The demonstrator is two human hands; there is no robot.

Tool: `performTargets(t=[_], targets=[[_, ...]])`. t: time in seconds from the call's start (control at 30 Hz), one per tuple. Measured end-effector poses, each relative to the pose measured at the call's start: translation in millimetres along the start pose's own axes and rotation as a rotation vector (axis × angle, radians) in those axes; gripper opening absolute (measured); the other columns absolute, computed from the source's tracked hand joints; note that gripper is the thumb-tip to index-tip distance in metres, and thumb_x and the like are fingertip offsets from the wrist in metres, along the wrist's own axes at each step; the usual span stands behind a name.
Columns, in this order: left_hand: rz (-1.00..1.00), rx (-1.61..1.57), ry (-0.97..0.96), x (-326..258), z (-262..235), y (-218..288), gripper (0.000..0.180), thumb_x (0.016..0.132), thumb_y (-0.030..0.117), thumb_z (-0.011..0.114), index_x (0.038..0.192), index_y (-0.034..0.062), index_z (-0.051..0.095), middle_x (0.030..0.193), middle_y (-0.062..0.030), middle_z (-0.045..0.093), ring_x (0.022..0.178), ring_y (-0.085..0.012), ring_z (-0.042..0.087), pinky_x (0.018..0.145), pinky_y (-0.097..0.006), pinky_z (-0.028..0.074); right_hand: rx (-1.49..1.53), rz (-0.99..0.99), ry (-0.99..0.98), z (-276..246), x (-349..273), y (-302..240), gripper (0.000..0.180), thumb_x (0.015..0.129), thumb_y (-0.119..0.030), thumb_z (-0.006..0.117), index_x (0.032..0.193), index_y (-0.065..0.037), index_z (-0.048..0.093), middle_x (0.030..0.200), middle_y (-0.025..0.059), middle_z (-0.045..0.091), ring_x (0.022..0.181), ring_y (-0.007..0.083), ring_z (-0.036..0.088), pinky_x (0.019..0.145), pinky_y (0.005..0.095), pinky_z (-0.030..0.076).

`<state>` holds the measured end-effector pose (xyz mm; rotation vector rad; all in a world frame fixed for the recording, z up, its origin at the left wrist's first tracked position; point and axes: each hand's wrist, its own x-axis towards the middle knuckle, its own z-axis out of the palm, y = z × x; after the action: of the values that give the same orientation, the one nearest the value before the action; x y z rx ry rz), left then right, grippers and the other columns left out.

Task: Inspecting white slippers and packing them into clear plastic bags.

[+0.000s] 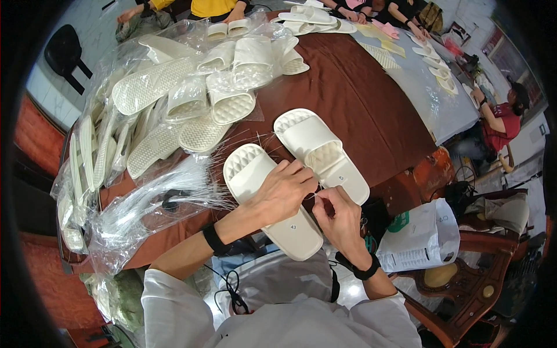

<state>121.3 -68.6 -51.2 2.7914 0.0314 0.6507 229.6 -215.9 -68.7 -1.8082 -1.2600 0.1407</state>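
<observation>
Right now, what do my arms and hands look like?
Your left hand and right hand are bare, without gloves. A black band circles each wrist: left band, right band. Your left sleeve and right sleeve are plain white and loose, leaving the forearms uncovered.

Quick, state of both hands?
Left hand: curled over the nearer slipper; grip can't be told.
Right hand: closed in a pinch; whether holding anything can't be told.

The shirt (325, 319) is white and loose-fitting; its white sleeves (174, 307) leave the forearms uncovered. The left wristband (215, 239) and right wristband (366, 266) are black. A thin black cable (234, 294) loops at the shirt front.
</observation>
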Motion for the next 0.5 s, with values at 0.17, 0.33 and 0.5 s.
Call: performTargets(t=[0.17,0.33,0.5], targets=[[0.011,-0.009,0.022,1.3,0.6,1.4,0.015,0.071,0.002,0.064,0.084,0.0086,0.061,0.084,-0.0050,0.056,0.086,-0.0242,0.051,0.075,-0.035,0.038,-0.013,-0.039,0.022,0.4,2.1,-0.1,0.011,0.080,-0.004,0.069,0.087,-0.004,0.061,0.075,0.0104,0.060,0.059,0.0260,0.063,0.053,0.0361,0.049],[-0.007,-0.027,0.045,2.1,0.5,-5.6,0.016,0.069,0.001,0.065,0.082,0.0084,0.060,0.083,-0.0055,0.055,0.083,-0.0250,0.052,0.075,-0.036,0.038,-0.007,-0.066,-0.003,-0.6,8.6,6.7,0.010,0.081,-0.002,0.069,0.088,-0.001,0.063,0.076,0.0089,0.062,0.059,0.0182,0.063,0.053,0.0287,0.050],[-0.040,-0.030,0.029,1.1,-0.7,-6.2,0.017,0.068,0.001,0.065,0.082,0.0086,0.060,0.082,-0.0058,0.055,0.082,-0.0253,0.052,0.076,-0.036,0.038,0.034,-0.003,-0.001,-5.6,4.5,5.5,0.012,0.081,-0.005,0.070,0.089,-0.003,0.062,0.076,0.0108,0.062,0.062,0.0244,0.065,0.055,0.0341,0.051]])
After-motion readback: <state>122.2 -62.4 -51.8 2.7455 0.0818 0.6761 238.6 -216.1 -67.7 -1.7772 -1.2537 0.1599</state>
